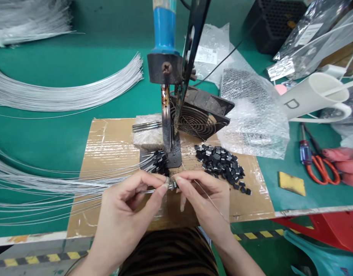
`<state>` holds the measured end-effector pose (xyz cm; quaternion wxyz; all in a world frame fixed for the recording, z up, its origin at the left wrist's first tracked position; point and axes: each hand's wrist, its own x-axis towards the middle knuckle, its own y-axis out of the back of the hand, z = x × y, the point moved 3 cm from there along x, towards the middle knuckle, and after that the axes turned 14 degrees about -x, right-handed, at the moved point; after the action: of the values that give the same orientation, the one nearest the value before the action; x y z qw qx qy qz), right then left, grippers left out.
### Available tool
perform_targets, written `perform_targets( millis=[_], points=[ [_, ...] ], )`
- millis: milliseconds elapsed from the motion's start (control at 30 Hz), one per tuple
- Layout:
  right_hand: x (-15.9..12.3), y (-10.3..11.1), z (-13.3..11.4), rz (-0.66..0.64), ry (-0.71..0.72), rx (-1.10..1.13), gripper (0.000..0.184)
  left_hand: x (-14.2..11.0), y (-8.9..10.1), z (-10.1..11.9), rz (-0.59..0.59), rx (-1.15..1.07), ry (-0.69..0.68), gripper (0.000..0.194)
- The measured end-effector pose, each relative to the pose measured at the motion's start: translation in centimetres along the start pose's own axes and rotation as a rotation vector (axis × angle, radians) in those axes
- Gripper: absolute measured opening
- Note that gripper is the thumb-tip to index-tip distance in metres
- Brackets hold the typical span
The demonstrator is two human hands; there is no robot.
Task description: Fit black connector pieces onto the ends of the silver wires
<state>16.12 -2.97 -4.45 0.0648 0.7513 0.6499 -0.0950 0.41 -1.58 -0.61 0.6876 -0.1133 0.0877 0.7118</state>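
Over the cardboard, my left hand (136, 203) is closed, thumb and forefinger pinching a thin grey cable close to its end. A small dark connector (174, 184) with metal contacts sits between the fingertips of both hands. My right hand (206, 197) pinches the connector's other side; a thin solder wire (209, 199) runs across this hand. Just above, a soldering iron (166, 126) with a blue handle is clamped tip down in a stand. Left of the hands lie grey cables (107, 178), several ending in black connectors (159, 163).
Loose black connectors (219, 163) are piled on the cardboard (104, 138) at right. A small fan (201, 117) stands behind the iron. A cable bundle (79, 94) lies at left. Bubble wrap (251, 111), a white mug (314, 97), a yellow sponge (291, 183) and orange-handled scissors (322, 170) are at right.
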Motion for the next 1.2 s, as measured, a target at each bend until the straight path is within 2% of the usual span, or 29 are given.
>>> perform_targets(
  millis=[333, 567, 700, 833, 900, 1033, 1133, 1200],
  points=[
    [-0.2, -0.1, 0.0, -0.008, 0.01, -0.01, 0.005, 0.6, 0.4, -0.1, -0.088, 0.021, -0.053, 0.011],
    [-0.2, -0.2, 0.0, 0.0, 0.033, -0.043, 0.009, 0.2, -0.2, 0.1, -0.003, -0.039, -0.001, 0.012],
    [-0.4, 0.1, 0.1, 0.029, 0.093, -0.161, 0.011, 0.5, -0.1, -0.2, -0.026, -0.035, -0.009, 0.011],
    [-1.0, 0.5, -0.1, 0.06, 0.24, -0.341, 0.031, 1.3, 0.2, -0.5, -0.085, -0.004, -0.05, 0.011],
    [-1.1, 0.7, -0.1, 0.054, 0.252, -0.362, 0.037, 1.6, 0.3, -0.5, -0.077, 0.02, -0.074, 0.012],
    [-1.2, 1.0, 0.0, -0.009, 0.214, -0.369, 0.035, 2.1, 0.3, -0.4, -0.06, 0.043, -0.086, 0.01],
    [-1.0, 1.4, 0.0, -0.01, 0.193, -0.405, 0.014, 2.4, 0.2, -0.2, -0.052, 0.075, -0.098, 0.008],
    [-0.7, 1.7, -0.2, -0.005, 0.208, -0.435, 0.019, 2.6, 0.2, -0.2, -0.051, 0.087, -0.101, 0.008]
  ],
)
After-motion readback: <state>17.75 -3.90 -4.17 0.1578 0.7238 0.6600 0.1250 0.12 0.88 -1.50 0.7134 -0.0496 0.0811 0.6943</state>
